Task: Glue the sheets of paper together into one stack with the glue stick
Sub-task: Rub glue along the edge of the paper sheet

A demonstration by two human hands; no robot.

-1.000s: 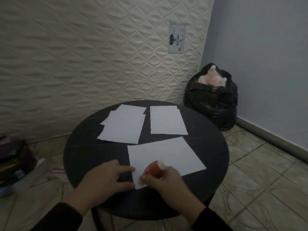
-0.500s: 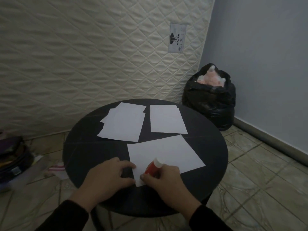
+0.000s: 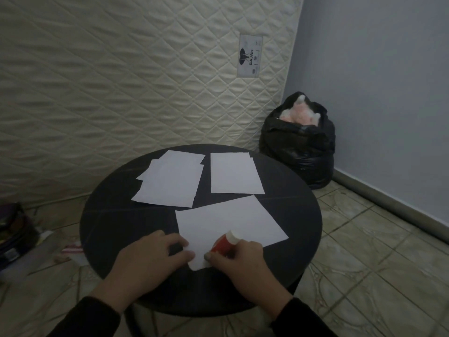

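Note:
A white sheet of paper [image 3: 230, 222] lies at the near side of the round black table [image 3: 116, 222]. My right hand [image 3: 239, 260] grips a red glue stick [image 3: 224, 244] with a white end, tilted, its lower end down on the sheet's near corner. My left hand [image 3: 150, 255] rests on the table at the sheet's left corner, its fingertips holding the paper edge down. A loose pile of white sheets [image 3: 170, 183] lies at the back left. Another white sheet [image 3: 234, 173] lies at the back right.
A quilted cream mattress [image 3: 121, 81] stands against the wall behind the table. A full black rubbish bag [image 3: 298, 147] sits on the tiled floor at the back right. Dark bags and clutter [image 3: 14, 234] lie on the floor to the left.
The glue stick has shifted only slightly at the sheet's near corner. Both hands stay in the same place on the paper; the sheets have not moved.

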